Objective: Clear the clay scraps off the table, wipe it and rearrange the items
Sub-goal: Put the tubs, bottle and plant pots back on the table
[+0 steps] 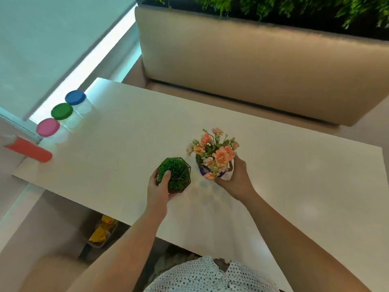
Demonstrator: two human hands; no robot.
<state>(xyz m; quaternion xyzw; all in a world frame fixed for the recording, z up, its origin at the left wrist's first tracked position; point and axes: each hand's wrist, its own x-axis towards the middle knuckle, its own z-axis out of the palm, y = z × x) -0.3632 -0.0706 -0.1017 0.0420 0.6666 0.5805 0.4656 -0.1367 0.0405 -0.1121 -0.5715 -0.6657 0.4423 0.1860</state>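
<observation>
On the white table my left hand grips a small green grass plant in a dark hexagonal frame, thumb over its top. Just to its right, my right hand holds a white and purple pot of peach flowers from its right side, fingers curled round the pot. Both pots are near the middle of the table. Along the left edge stand three clear jars in a row with a pink lid, a green lid and a blue lid.
An orange cylinder lies at the table's left corner beside the pink-lidded jar. A beige bench back runs behind the table, with green plants above it. Below the near edge, something yellow sits on the floor.
</observation>
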